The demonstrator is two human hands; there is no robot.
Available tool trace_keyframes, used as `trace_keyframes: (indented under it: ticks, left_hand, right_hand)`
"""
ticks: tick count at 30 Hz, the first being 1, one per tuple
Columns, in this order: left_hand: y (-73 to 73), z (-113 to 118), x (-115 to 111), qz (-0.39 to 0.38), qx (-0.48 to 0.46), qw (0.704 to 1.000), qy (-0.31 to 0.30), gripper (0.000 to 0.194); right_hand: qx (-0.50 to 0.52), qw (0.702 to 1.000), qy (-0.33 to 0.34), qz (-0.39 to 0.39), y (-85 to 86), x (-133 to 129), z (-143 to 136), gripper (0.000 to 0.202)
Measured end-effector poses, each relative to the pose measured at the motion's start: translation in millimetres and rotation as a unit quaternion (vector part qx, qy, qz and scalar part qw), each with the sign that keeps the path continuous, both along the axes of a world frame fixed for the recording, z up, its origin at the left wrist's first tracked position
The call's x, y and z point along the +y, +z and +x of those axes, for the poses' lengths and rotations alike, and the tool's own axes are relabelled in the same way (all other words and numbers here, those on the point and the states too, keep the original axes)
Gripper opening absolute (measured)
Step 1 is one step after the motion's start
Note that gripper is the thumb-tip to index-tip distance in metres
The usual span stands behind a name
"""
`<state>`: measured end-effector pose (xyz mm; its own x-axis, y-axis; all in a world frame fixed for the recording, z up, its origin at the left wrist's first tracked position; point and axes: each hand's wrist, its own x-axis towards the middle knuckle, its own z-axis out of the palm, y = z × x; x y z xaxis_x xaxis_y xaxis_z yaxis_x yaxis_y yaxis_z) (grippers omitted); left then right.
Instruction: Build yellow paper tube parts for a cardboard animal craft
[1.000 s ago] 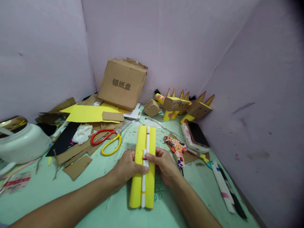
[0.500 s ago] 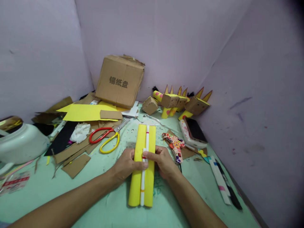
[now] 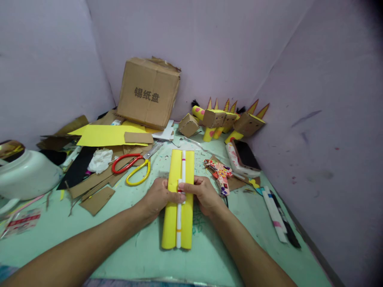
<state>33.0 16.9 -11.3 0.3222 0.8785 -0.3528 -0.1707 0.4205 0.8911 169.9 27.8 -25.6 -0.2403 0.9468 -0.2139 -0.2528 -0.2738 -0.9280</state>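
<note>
A sheet of yellow paper, its two long sides curled inward, lies lengthwise before me on the green tabletop. Two white marker pens lie end to end and overlapping along its middle; the near pen has an orange band, the far pen a purple-red one. My left hand grips the paper's left side, its thumb pressed across the pens. From the right, my right hand holds the other side, thumb also on the pens. The fingers under the paper are hidden.
Red-and-yellow scissors lie left of the far end, beside cardboard scraps and yellow sheets. A cardboard box leans at the back. Right are cardboard giraffe figures, a patterned glue gun, a phone and brushes.
The camera view has tilted slightly downward, so the scene sits a little differently in frame. Both hands keep the same hold on the paper and pens.
</note>
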Motion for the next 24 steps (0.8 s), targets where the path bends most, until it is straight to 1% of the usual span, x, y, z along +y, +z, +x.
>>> trace_keyframes:
  ticks: [6, 8, 10, 11, 12, 14, 16, 18, 20, 21, 22, 24]
  left_hand:
    - [-0.8, -0.1, 0.7, -0.004, -0.012, 1.000, 0.012, 0.023]
    - [-1.4, -1.7, 2.2, -0.005, -0.015, 1.000, 0.016, 0.023]
    - [-1.4, -4.2, 4.5, -0.004, -0.016, 1.000, 0.019, 0.023]
    - [-1.1, -5.6, 5.8, -0.003, -0.016, 1.000, 0.021, 0.023]
    - [-0.9, -7.1, 7.3, -0.001, -0.016, 1.000, 0.024, 0.022]
    - [-0.5, -9.6, 10.1, 0.001, -0.017, 0.999, 0.034, 0.021]
    - [-1.0, -11.1, 12.5, 0.000, -0.018, 0.999, 0.045, 0.021]
    - [-2.3, -11.7, 14.5, -0.001, -0.022, 0.999, 0.050, 0.022]
    - [-4.2, -11.7, 16.0, 0.000, -0.027, 0.998, 0.052, 0.024]
    - [-5.2, -11.6, 16.7, 0.001, -0.030, 0.998, 0.052, 0.025]
    - [-6.1, -11.5, 17.3, 0.002, -0.034, 0.998, 0.052, 0.026]
    - [-7.5, -11.1, 18.1, 0.003, -0.038, 0.998, 0.052, 0.024]
  right_hand:
    - [-0.048, 0.998, 0.010, 0.034, 6.5, -1.4, 0.6, 0.024]
    - [-0.074, 0.996, 0.007, 0.052, 12.7, -2.2, 6.9, 0.031]
    - [-0.135, 0.985, -0.037, 0.096, 20.4, -5.0, 17.0, 0.044]
    - [-0.180, 0.972, -0.069, 0.134, 24.1, -7.5, 22.8, 0.049]
    - [-0.228, 0.952, -0.098, 0.181, 27.3, -10.7, 28.4, 0.052]
    - [-0.315, 0.894, -0.119, 0.296, 31.2, -18.6, 37.3, 0.050]
    - [-0.375, 0.828, -0.089, 0.407, 31.2, -26.9, 40.8, 0.050]
    - [-0.432, 0.757, -0.030, 0.489, 28.4, -33.8, 38.6, 0.055]
    - [-0.491, 0.694, 0.036, 0.525, 24.7, -38.4, 33.0, 0.063]
    - [-0.518, 0.669, 0.061, 0.530, 23.0, -39.9, 29.9, 0.067]
    - [-0.539, 0.649, 0.077, 0.531, 21.6, -40.9, 27.0, 0.070]
    - [-0.563, 0.625, 0.087, 0.533, 19.7, -42.2, 22.5, 0.076]
